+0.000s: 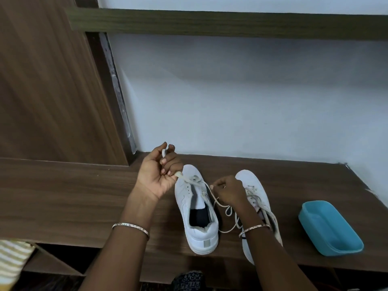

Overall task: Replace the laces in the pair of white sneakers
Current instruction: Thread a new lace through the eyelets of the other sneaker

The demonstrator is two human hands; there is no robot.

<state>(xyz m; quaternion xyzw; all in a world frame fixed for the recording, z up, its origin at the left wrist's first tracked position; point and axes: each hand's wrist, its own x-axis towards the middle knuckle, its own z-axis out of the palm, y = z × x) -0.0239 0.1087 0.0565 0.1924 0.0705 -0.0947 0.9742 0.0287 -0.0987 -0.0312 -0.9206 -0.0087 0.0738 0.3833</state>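
Note:
Two white sneakers stand side by side on a brown wooden shelf (73,196), toes pointing away from me. The left sneaker (195,208) has a white lace (212,196) running only through its front eyelets. My left hand (157,175) is raised beside its toe and grips one end of that lace in curled fingers. My right hand (227,191) pinches the other part of the lace between the two shoes; its loose end loops down over the shelf. The right sneaker (256,198) is laced and partly hidden behind my right forearm.
A blue plastic tray (329,229) lies on the shelf right of the shoes. A pale wall stands behind, a wooden panel (42,91) rises at the left, and a dark shelf board (210,23) runs overhead. Striped cloth (12,261) shows at the lower left.

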